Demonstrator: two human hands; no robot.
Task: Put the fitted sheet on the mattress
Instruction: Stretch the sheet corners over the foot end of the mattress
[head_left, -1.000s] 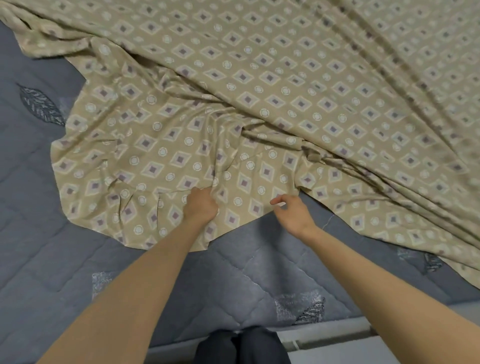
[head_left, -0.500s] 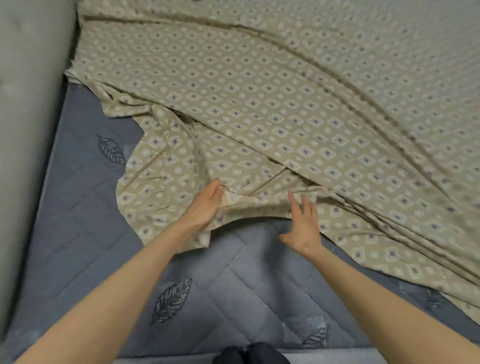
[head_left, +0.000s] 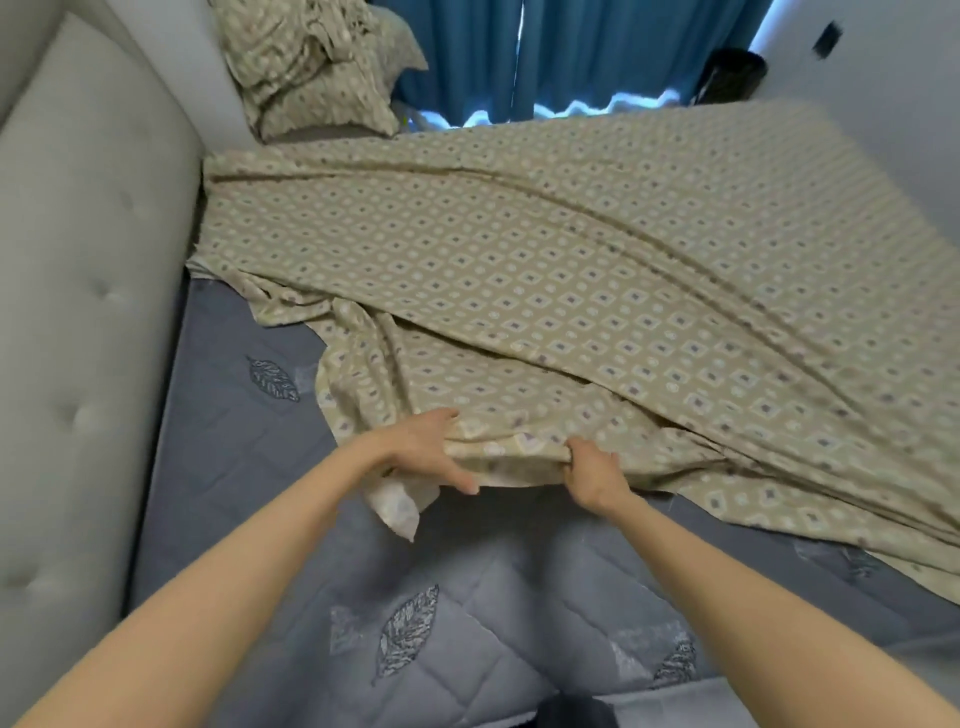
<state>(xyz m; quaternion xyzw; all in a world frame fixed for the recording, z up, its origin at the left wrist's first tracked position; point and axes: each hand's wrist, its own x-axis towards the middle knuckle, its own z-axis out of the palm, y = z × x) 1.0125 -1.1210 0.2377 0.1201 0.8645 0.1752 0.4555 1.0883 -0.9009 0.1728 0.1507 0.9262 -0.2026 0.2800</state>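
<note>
The fitted sheet (head_left: 597, 291) is beige with a repeating print of pale diamonds with dark centres and small pale rings. It lies spread over the upper and right parts of the frame, covering most of the mattress (head_left: 249, 467), with long diagonal creases running from upper left to lower right. Its near edge is bunched at frame centre, and a pale underside flap hangs below the left hand (head_left: 421, 452). The grey quilted mattress, stitched with leaf motifs, remains uncovered across the lower and left-centre areas. The left hand holds the bunched edge with fingers partly spread; the right hand (head_left: 592, 473) is closed tightly on the same edge, just beside it. A tufted headboard (head_left: 78, 312) occupies the left side. A matching pillow (head_left: 317, 62) sits at upper left, beside blue curtains (head_left: 571, 47).
</note>
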